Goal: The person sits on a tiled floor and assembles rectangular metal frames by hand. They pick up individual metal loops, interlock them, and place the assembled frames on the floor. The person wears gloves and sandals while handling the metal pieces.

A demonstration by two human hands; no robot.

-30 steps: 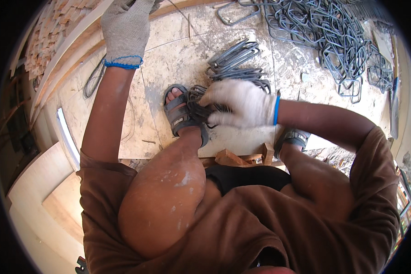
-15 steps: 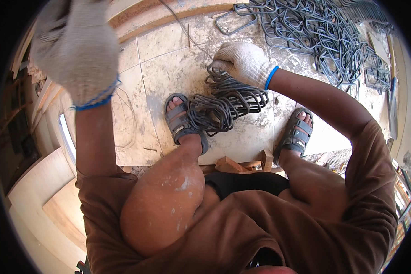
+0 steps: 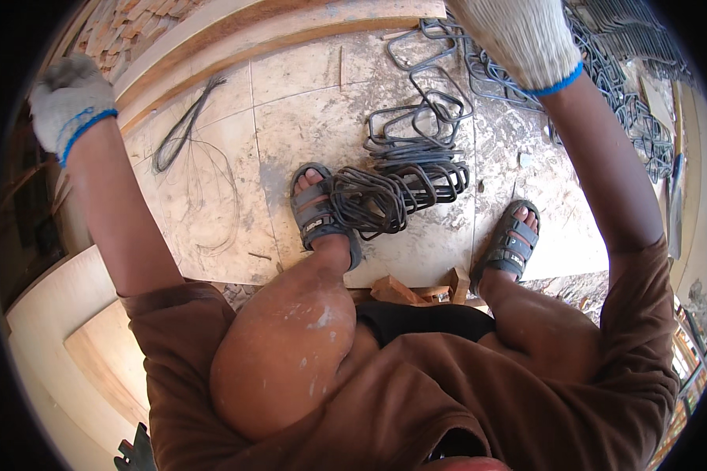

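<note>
My left hand (image 3: 72,106), in a knitted whitish glove with a blue cuff, is raised at the far left. Its darkened fingers look curled; whatever they may hold is hidden. My right hand (image 3: 522,39), gloved the same way, reaches over the far pile of rebar stirrups (image 3: 605,86). Its fingers run past the top edge, so their grip is hidden. Between my feet lies a stack of dark rebar stirrups (image 3: 377,196), touching my left sandal (image 3: 313,206). Several looser stirrups (image 3: 428,110) trail from it toward the far pile.
A folded bundle of thin wire (image 3: 184,129) lies on the stained tiled floor (image 3: 220,188) at left. Wooden boards (image 3: 283,35) border the far side, with stacked wood pieces (image 3: 126,31) behind. Wood blocks (image 3: 397,290) sit between my legs, and curved panels (image 3: 63,306) stand at lower left.
My right hand has left the near stirrups and moved far and right. My left hand has swung left, uncovering the wire bundle. Several loose stirrups now lie beyond the near stack.
</note>
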